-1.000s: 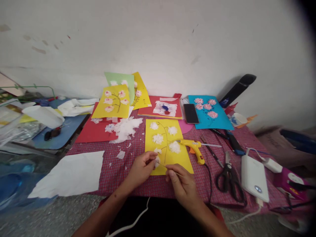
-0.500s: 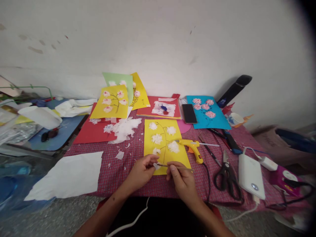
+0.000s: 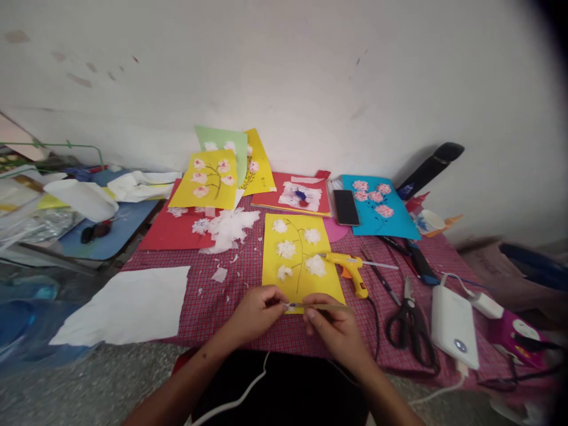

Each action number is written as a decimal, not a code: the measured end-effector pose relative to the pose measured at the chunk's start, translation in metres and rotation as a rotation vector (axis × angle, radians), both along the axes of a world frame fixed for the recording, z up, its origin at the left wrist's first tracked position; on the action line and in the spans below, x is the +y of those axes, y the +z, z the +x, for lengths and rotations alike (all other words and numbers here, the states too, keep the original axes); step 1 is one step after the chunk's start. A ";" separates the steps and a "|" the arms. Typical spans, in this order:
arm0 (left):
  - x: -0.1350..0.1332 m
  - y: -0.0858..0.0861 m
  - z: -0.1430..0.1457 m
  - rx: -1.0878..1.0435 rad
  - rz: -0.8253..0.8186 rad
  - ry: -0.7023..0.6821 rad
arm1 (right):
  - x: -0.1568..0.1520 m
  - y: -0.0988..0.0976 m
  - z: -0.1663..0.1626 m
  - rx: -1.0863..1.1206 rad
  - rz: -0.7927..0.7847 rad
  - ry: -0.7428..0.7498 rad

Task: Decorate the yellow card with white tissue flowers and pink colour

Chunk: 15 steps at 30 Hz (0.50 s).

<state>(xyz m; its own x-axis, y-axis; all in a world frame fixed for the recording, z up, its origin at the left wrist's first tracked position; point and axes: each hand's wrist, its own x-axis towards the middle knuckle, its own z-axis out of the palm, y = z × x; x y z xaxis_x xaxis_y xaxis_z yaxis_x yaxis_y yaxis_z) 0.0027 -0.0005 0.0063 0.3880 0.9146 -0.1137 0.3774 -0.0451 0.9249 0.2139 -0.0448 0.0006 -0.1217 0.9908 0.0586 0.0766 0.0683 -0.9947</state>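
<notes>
My left hand (image 3: 260, 312) is pinched round a small white tissue scrap at the near edge of a yellow card (image 3: 300, 260). That card carries a drawn branch and several white tissue flowers. My right hand (image 3: 333, 326) grips a thin stick (image 3: 322, 306) whose tip meets the scrap between my left fingers. Both hands hover over the red checked cloth (image 3: 222, 302), close to my body. A yellow glue gun (image 3: 348, 266) lies just right of the card.
Scissors (image 3: 410, 325), a white power bank (image 3: 453, 325) and pens lie at the right. A phone (image 3: 345, 207), a blue flower card (image 3: 377, 204), red sheets and more yellow cards stand at the back. A white tissue pile (image 3: 228, 228) and a white sheet (image 3: 128, 305) are on the left.
Both hands have drawn slightly nearer my body, off the yellow card's lower edge. The stick now lies more level, its tip at the scrap in my left fingers.
</notes>
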 end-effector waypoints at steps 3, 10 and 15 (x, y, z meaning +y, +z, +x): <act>-0.002 0.001 -0.003 0.017 -0.057 -0.049 | 0.001 0.000 0.006 -0.129 0.062 0.027; 0.000 0.003 -0.001 0.038 -0.008 -0.086 | 0.016 0.005 -0.002 -0.257 0.151 -0.023; -0.001 -0.004 -0.001 0.037 0.046 -0.085 | 0.018 0.015 0.000 -0.231 0.138 0.024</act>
<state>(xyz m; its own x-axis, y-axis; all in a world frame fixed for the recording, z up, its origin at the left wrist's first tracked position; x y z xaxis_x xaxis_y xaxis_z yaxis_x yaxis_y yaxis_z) 0.0021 -0.0013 0.0020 0.4611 0.8830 -0.0878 0.4041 -0.1209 0.9067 0.2136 -0.0264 0.0160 -0.1712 0.9720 0.1609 0.2967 0.2066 -0.9324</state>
